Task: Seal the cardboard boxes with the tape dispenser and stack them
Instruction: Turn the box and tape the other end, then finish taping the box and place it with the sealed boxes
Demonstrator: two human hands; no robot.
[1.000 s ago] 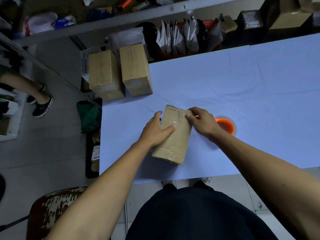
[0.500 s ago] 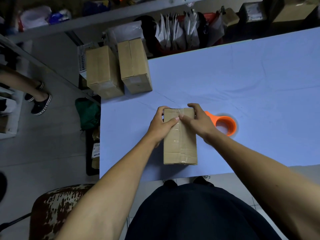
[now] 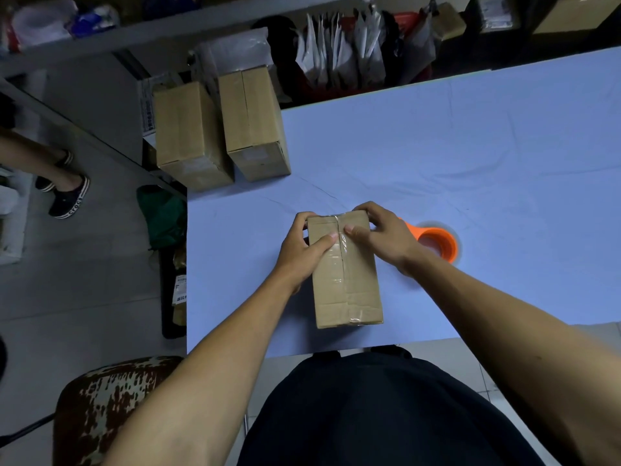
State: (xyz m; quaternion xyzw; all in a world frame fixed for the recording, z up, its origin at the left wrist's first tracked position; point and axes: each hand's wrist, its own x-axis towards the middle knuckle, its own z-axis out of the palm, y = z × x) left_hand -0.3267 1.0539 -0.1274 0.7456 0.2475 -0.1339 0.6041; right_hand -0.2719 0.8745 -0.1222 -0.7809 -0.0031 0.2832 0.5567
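While both hands grip its far end, the taped brown cardboard box lies flat on the pale blue table.
Left hand and right hand curl over the box's top corners, thumbs pressing the clear tape; an orange tape dispenser sits just right.

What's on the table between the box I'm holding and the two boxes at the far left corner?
Nothing: in the head view, only bare blue table lies between the box and the two boxes.

Parcel stockroom: shelving, mailer bags, cartons.
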